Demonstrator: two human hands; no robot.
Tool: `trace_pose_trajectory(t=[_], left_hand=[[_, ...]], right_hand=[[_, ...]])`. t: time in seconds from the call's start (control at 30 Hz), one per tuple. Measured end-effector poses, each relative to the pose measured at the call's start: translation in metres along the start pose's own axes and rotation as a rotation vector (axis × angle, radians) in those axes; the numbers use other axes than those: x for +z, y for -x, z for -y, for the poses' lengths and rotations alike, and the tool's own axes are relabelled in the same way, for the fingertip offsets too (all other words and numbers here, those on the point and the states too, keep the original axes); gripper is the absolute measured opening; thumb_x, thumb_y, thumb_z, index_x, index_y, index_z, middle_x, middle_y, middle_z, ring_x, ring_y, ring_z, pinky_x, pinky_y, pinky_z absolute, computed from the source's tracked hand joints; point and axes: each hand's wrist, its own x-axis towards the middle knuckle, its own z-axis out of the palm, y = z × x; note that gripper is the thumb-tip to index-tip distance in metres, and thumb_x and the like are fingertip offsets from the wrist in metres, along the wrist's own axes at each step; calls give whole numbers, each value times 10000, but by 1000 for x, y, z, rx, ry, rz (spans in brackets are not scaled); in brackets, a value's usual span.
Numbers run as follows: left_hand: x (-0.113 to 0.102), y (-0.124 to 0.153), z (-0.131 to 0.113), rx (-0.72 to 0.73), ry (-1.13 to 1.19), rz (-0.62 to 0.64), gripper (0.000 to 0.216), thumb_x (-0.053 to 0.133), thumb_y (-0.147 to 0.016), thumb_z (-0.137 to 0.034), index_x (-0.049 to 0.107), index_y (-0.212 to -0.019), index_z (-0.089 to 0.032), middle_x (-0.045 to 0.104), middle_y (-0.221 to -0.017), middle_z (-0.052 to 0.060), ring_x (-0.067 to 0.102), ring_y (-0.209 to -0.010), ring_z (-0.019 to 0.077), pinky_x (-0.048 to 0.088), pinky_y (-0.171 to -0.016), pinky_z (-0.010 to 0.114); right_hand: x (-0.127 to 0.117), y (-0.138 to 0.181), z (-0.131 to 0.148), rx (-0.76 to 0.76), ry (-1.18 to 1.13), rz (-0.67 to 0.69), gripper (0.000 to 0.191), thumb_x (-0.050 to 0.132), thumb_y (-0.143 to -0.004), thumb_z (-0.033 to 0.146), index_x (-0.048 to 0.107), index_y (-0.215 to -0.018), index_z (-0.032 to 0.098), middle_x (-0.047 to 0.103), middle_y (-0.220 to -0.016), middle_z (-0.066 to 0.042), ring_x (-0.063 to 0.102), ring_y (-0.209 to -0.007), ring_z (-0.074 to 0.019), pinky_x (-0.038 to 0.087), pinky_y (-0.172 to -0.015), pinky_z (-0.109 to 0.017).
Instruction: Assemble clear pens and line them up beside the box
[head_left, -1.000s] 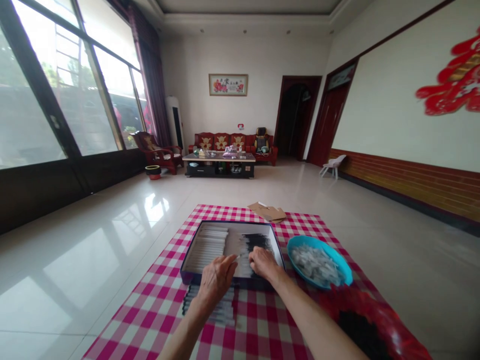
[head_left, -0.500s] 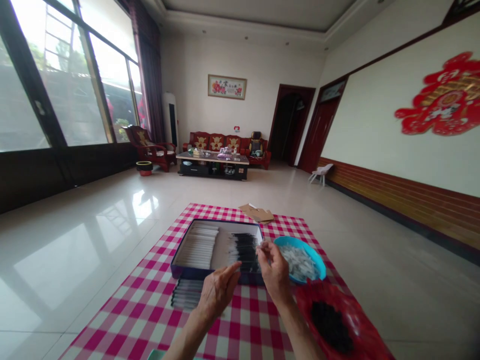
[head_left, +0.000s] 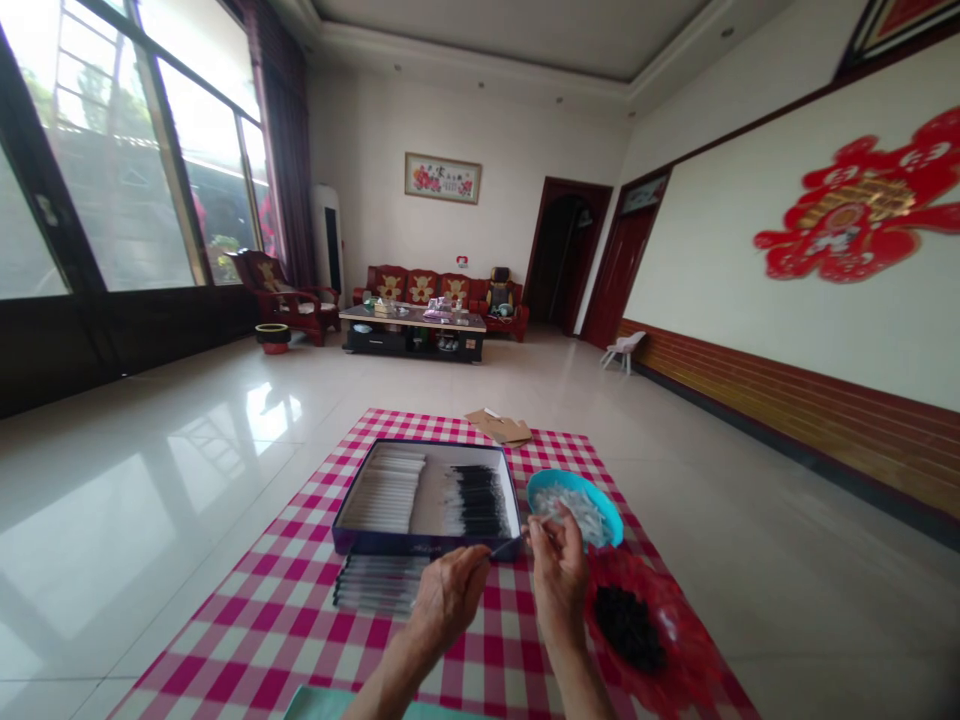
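My left hand [head_left: 452, 590] is closed in a pinch on a thin dark stick [head_left: 507, 546], which points up and right across the front corner of a shallow box [head_left: 431, 545]. At the stick's far end my right hand [head_left: 559, 565] has its fingers pinched together; what they hold there is too small to make out. Inside the box, white tubes [head_left: 382, 490] lie in a row at the left and thin black sticks [head_left: 480, 500] at the right. Clear tubes with dark ends [head_left: 379, 585] lie before the box, partly behind my left hand.
A blue bowl [head_left: 613, 510] of small clear plastic pieces stands behind my right hand. Right of my forearm lies a red plastic bag [head_left: 686, 630] with small black pieces [head_left: 630, 630]. Flat cardboard [head_left: 501, 428] lies at the back of the checked tablecloth [head_left: 285, 610].
Both hands have drawn back from over the black sticks to the box's front edge. The thin dark stick now shows between them. The view has shifted a little to the right.
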Motion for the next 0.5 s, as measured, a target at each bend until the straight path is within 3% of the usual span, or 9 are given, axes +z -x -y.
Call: trace_pose_trajectory(t=[0.17, 0.27, 0.5], left_hand=[[6, 3, 4, -3, 9, -2, 245, 410, -921, -227, 643, -997, -220, 682, -759, 15, 647, -666, 133, 477, -628, 196], [14, 6, 10, -5, -11, -19, 254, 415, -930, -261, 646, -1023, -210, 683, -757, 25, 648, -665, 140, 482, -626, 204], [20, 10, 3, 16, -33, 15, 270, 397, -949, -271, 644, -1035, -205, 680, -776, 38, 655, -700, 153, 498, -630, 218]], right_hand=[[-1, 9, -13, 49, -10, -16, 549, 629, -788, 442, 456, -1248, 197, 659, -934, -59, 662, -814, -202, 549, -755, -341], [-5, 14, -21, 92, 1, -39, 446, 602, -795, 487, 538, -1113, 181, 676, -941, -88, 675, -801, -213, 557, -738, -344], [-11, 34, -35, 144, 29, 41, 372, 570, -810, 490, 612, -988, 167, 711, -839, -75, 678, -800, -209, 544, -759, -340]])
